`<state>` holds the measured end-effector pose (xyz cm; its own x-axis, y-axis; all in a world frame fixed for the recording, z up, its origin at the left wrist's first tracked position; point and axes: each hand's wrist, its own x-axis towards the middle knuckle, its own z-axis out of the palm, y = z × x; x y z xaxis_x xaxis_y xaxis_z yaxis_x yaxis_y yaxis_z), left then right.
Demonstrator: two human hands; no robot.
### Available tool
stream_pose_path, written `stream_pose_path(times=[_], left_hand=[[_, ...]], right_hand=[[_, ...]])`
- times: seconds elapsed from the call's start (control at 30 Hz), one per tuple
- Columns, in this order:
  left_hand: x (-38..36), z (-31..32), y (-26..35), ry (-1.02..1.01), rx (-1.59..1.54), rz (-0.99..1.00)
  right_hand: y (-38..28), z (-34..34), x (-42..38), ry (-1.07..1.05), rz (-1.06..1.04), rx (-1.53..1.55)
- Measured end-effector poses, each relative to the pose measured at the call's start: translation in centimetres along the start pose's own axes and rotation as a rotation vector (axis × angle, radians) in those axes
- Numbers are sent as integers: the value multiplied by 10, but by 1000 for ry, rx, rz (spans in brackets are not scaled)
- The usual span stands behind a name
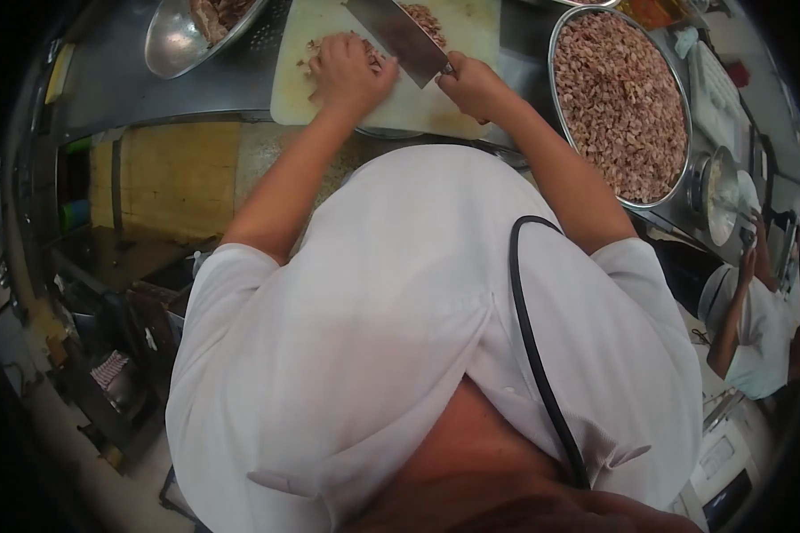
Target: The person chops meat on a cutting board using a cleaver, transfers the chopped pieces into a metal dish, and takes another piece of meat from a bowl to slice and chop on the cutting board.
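Note:
My right hand is closed round the handle of a broad cleaver, whose blade slants up and left over a white cutting board. On the board's left part, my left hand rests with bent fingers on chopped meat, just left of the blade. More chopped meat lies on the far side of the blade. To the right of my right forearm is a large oval metal tray full of small chopped meat pieces.
A metal bowl holding larger meat pieces stands at upper left on the steel counter. A white tray and a round pan are at right, where another person in white works.

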<state>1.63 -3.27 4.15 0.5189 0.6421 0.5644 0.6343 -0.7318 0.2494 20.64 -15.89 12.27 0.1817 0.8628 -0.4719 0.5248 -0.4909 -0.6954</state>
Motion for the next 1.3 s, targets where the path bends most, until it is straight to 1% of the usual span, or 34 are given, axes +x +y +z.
stream_pose_path(times=[0.07,0.1,0.17,0.3,0.4,0.5,0.57,0.6,0.67,0.7,0.77,0.8,0.83,0.87,0.9,0.97,1.0,1.07,1.1,1.13,1.2,1.27,1.3], left_hand=[[-11,-2,16,-3,105,-37],[-12,-3,20,-4,104,-32],[-15,-2,24,-182,125,-147],[-15,12,21,-192,144,-149],[-13,16,18,-204,173,-147],[-5,14,8,-171,227,-103],[9,9,-12,-113,53,-79],[14,2,-19,-114,54,-79],[31,-24,-26,-107,-308,-101],[32,-26,-31,-106,-306,-100],[33,-24,-44,-12,-647,-279],[28,-19,-57,-12,-648,-280],[17,-8,-76,-116,-415,-200],[9,-4,-82,-216,-182,-119],[1,2,-85,-216,-182,-117],[-8,-1,-77,-48,-80,-81],[-9,1,-73,-51,-81,-83],[-3,-1,-63,21,-118,-39],[2,-1,-61,24,-119,-41],[8,3,-61,24,-153,-14],[17,11,-62,23,-187,9],[26,14,-58,-186,-71,-154],[25,16,-53,-187,-71,-160]], right_hand=[[-2,1,-2,9,6,-6],[-3,1,-3,18,11,-14],[-6,2,-5,35,8,-28],[-5,7,-3,75,-28,-114],[-5,7,-4,58,-21,-111],[-4,8,-4,61,-10,-95],[-5,7,-5,61,-7,-97],[-5,8,-5,57,-3,-100],[2,11,0,69,-22,-99],[5,11,2,84,-41,-100],[-1,9,-1,76,-39,-98],[-2,8,-3,67,-36,-97],[-2,8,-3,67,-36,-97],[-2,8,-2,62,-30,-96],[-2,8,-1,59,-23,-95],[-5,6,-3,60,-16,-94],[-6,6,-5,54,-12,-97],[-6,8,-3,53,-11,-104],[-6,8,-2,55,-9,-110],[-5,10,-3,56,-9,-113],[0,17,-7,133,-130,-148],[-4,17,-16,133,-157,-156],[-8,16,-21,138,-182,-162]])
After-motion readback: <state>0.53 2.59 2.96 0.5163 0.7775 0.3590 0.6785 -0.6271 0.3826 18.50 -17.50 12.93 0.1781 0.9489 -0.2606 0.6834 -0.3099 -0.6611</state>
